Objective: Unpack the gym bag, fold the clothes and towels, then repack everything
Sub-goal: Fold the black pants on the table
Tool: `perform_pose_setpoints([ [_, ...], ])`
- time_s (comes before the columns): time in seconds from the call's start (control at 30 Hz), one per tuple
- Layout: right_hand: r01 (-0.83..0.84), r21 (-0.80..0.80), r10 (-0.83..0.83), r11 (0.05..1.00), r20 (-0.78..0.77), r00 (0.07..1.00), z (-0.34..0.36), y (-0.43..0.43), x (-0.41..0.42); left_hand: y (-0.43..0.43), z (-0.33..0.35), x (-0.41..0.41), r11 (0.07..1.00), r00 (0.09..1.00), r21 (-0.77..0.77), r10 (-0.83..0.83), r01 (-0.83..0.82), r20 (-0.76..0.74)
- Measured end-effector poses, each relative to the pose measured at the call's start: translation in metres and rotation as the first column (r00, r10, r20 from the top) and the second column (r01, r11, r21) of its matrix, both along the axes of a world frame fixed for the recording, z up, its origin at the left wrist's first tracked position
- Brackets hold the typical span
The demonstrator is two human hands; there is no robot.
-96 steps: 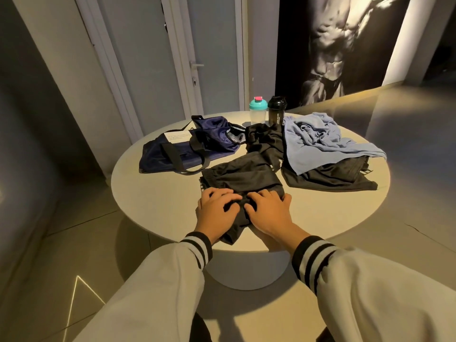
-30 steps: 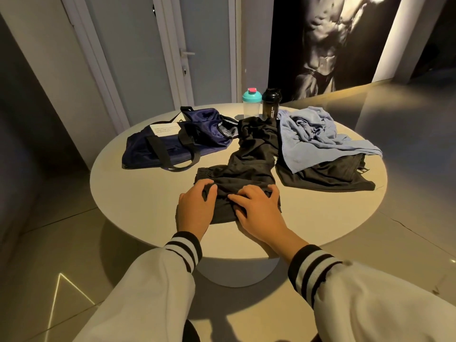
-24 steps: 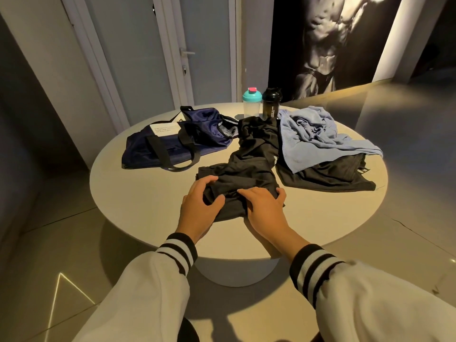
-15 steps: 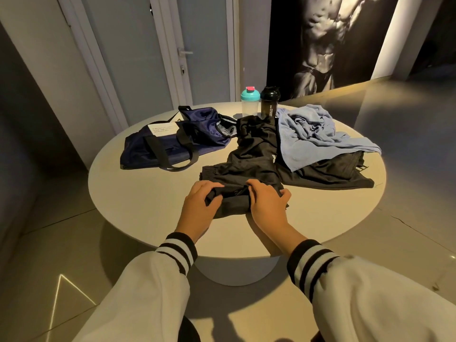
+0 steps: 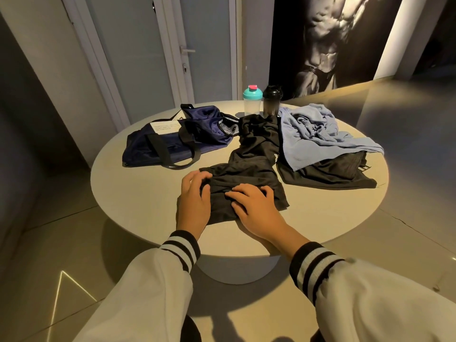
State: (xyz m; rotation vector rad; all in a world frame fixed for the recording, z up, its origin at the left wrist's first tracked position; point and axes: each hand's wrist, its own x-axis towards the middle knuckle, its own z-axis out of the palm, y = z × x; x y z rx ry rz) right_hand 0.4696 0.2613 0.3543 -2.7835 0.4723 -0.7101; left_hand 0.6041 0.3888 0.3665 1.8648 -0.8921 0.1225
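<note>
A black garment (image 5: 246, 174) lies partly folded on the round table (image 5: 138, 193), near the front edge. My left hand (image 5: 193, 202) grips its left edge, fingers curled over the fabric. My right hand (image 5: 254, 206) presses flat on top of the fold with fingers spread. A navy gym bag (image 5: 172, 141) with black straps lies open at the back left. A light blue towel (image 5: 318, 134) is crumpled at the back right, over another black garment (image 5: 328, 171).
Two shaker bottles stand at the table's far edge: one with a teal lid (image 5: 251, 99), one black (image 5: 272, 99). A door (image 5: 197, 45) and a large wall poster (image 5: 333, 38) are behind. The tiled floor surrounds the table.
Both hands rolled the garment's near end away from me, making a thicker fold. My right hand has now flattened on top, and my left has shifted to the left edge.
</note>
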Motion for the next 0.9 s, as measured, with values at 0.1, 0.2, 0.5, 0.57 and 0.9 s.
perform_pose_setpoints([
  [0.1, 0.039, 0.019, -0.039, 0.999, -0.031, 0.999, -0.001, -0.003, 0.002, 0.0, -0.004, -0.001, 0.994, 0.994, 0.049, -0.091, 0.094, -0.055],
  [0.2, 0.079, 0.023, -0.079, 0.997, -0.004, 0.997, -0.003, -0.003, 0.002, -0.002, -0.007, 0.0, 0.977, 0.995, 0.197, -0.075, 0.087, -0.065],
  [0.5, 0.226, -0.062, -0.229, 0.972, -0.059, 0.972, -0.005, 0.001, 0.001, 0.0, -0.001, -0.013, 0.926, 0.892, 0.327, 0.022, -0.188, 0.451],
  [0.57, 0.24, -0.057, -0.243, 0.969, -0.05, 0.969, -0.004, 0.002, 0.0, 0.001, -0.005, -0.012, 0.954, 0.808, 0.288, -0.109, -0.078, 0.579],
  [0.9, 0.332, 0.067, -0.333, 0.941, 0.002, 0.943, -0.003, -0.001, -0.005, -0.005, -0.003, -0.012, 0.798, 0.908, 0.564, -0.049, -0.214, 0.415],
])
